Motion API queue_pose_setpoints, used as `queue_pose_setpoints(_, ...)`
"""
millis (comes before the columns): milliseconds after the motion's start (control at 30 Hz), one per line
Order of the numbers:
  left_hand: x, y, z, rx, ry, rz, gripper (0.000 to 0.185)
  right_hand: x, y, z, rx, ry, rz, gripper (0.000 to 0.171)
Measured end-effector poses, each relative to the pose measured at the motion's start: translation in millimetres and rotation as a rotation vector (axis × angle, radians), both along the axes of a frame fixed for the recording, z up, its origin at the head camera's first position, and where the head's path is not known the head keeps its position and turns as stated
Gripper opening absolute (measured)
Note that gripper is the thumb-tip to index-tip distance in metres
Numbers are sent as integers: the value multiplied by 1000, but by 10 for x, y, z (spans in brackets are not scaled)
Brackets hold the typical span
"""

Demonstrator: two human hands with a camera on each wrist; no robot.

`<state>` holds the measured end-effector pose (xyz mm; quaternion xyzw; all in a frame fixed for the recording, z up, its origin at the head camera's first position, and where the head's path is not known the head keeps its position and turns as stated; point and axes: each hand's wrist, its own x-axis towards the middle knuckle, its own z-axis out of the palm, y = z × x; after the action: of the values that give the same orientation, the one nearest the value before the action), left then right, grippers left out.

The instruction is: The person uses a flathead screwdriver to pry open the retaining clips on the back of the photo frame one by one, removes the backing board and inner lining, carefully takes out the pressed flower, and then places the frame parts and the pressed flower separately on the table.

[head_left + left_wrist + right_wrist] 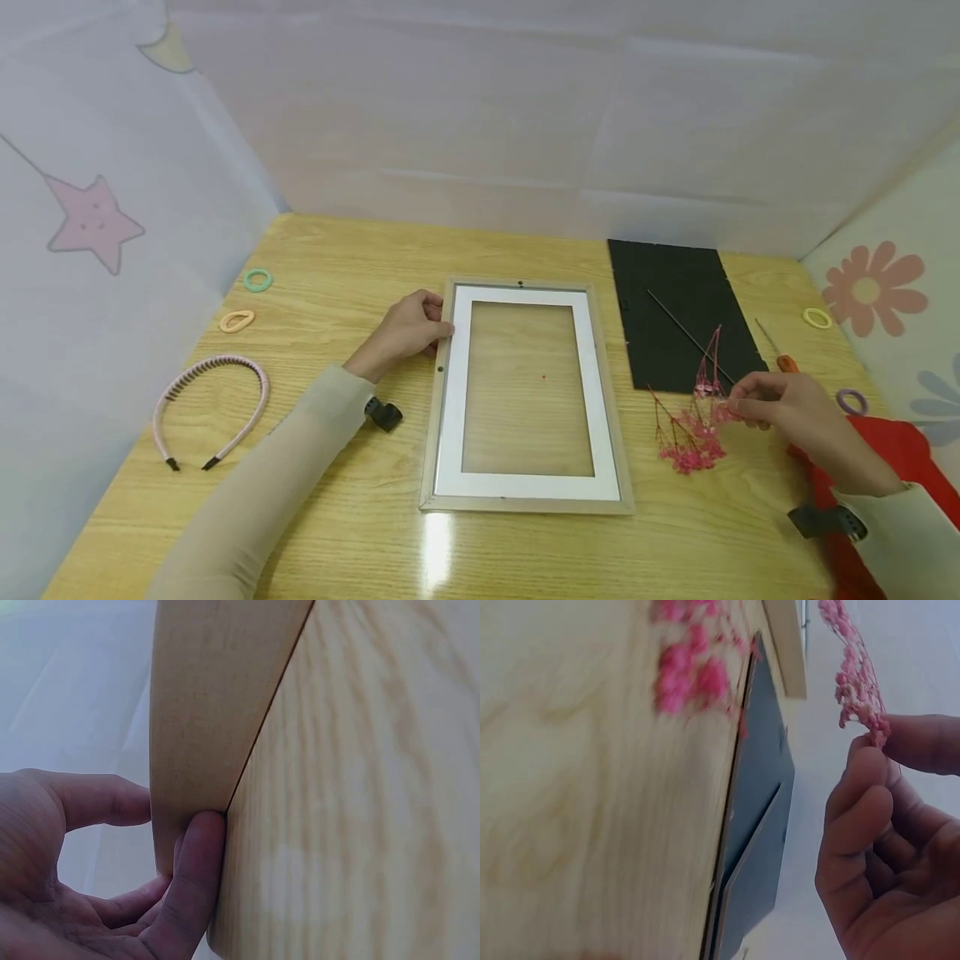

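**Two hands at work: one steadies the frame, one lifts a sprig**

Two jobs run at once. On the left, the left hand [408, 329] rests against the picture frame [525, 396], fingers curled round its left edge; the left wrist view shows a fingertip [196, 855] pressed to the frame's side. That hold looks right: kept low and light, it should stop the frame sliding on the glossy table [360, 250].

Further right, the right hand [787, 408] pinches a pink dried flower sprig [708, 371] between thumb and forefinger, raised just above the loose pink flowers [690, 442] lying beside the frame. The stems look brittle, so a soft pinch on the stalk, not the blossoms, seems wisest, and a straight lift to avoid snagging the pile below.

Around them, left to right: a headband [213, 404], a peach hair tie [237, 321] and a green hair tie [257, 280] well apart from the frame; then the black backing board [675, 308] behind the flowers, an orange-handled tool [780, 354] near the right hand, and red cloth [892, 450] under the wrist. The cloth could catch stray stems.
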<state>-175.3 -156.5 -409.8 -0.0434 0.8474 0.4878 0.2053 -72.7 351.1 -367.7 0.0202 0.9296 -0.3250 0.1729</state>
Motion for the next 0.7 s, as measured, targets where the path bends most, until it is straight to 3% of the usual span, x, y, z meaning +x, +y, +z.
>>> queue_pose_setpoints(233,2,-4,-7,-4,5,-4,58,118,297,-122,50,-92,-15,26)
queue_pose_setpoints(467,4,-9,-1,-3,3,-3,58,168,391,-224,112,-94,11,19)
queue_pose_setpoints(700,1,-1,-1,-1,3,6,56,213,380,-304,273,-40,104,8)
